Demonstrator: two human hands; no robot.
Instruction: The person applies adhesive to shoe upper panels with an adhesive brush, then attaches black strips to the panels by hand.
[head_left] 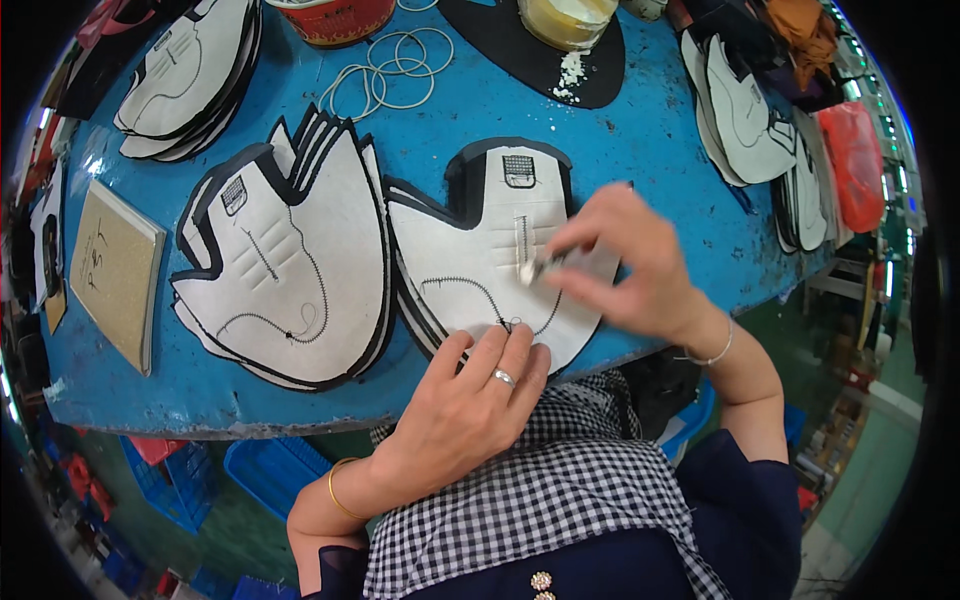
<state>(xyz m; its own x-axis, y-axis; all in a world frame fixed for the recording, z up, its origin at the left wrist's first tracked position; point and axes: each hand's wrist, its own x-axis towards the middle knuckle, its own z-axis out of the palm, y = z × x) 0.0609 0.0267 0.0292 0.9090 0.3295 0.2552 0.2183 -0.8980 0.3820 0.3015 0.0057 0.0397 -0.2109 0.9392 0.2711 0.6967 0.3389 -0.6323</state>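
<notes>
Right in front of me lies a small stack of white cut pieces with black edges [450, 245], shaped like shoe uppers. The top piece has a stitched curved line, a narrow stitched strip and a dark label patch. My left hand [455, 410] rests on its near edge with the fingers laid flat, holding nothing. In a pinch, my right hand [630, 265] holds a small dark tool with a white tip [530, 271], its tip at the lower end of the narrow strip. The fingers partly hide the tool, so its exact kind is unclear. A thicker stack of similar pieces [345, 250] lies to the left.
Around the blue tabletop [640, 130] are a notebook [115, 270], a red tub [335, 22], loose pale rings [415, 65], a tub of pale paste [568, 20] beside white crumbs, more piece stacks [190, 75] and a red bag [852, 165]. Blue crates [275, 470] stand below.
</notes>
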